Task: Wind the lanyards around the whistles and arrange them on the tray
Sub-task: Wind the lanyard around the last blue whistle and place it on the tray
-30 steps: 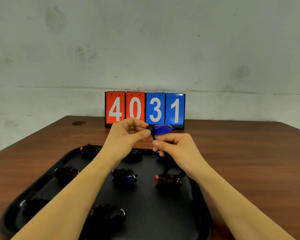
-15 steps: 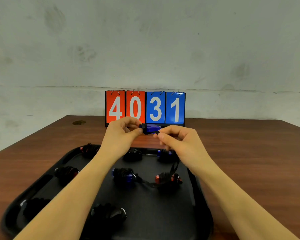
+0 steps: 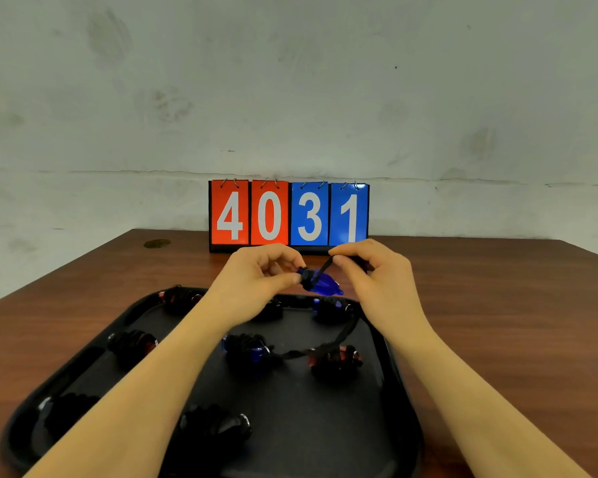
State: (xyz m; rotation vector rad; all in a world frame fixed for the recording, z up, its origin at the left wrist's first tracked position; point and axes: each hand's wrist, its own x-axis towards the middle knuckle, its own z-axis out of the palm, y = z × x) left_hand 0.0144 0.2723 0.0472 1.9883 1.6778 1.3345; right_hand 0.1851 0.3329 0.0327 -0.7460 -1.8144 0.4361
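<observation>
- Whistle, blue, is held in the air above the far edge of the tray; its ring end is pinched between thumb and curled fingers of the left hand.
- Its lanyard is pinched by the right hand, fingers curled, and drawn up taut from the few black turns already laid on the whistle.
- The step in hand is judged to be the winding, at an early stage: most of the blue body is bare.
- From the right hand the slack cord is seen to drop onto the tray, where it lies between a wound blue whistle and a wound red whistle.
- For the next turn, tension should be kept, and the slack lifted gently, since it touches the red whistle and could drag it.
- Six more wound whistles are set in rows on the tray; a free place shows at the near right.
- Beyond the hands a scoreboard reading 4031 stands on the table, well out of the way.
</observation>
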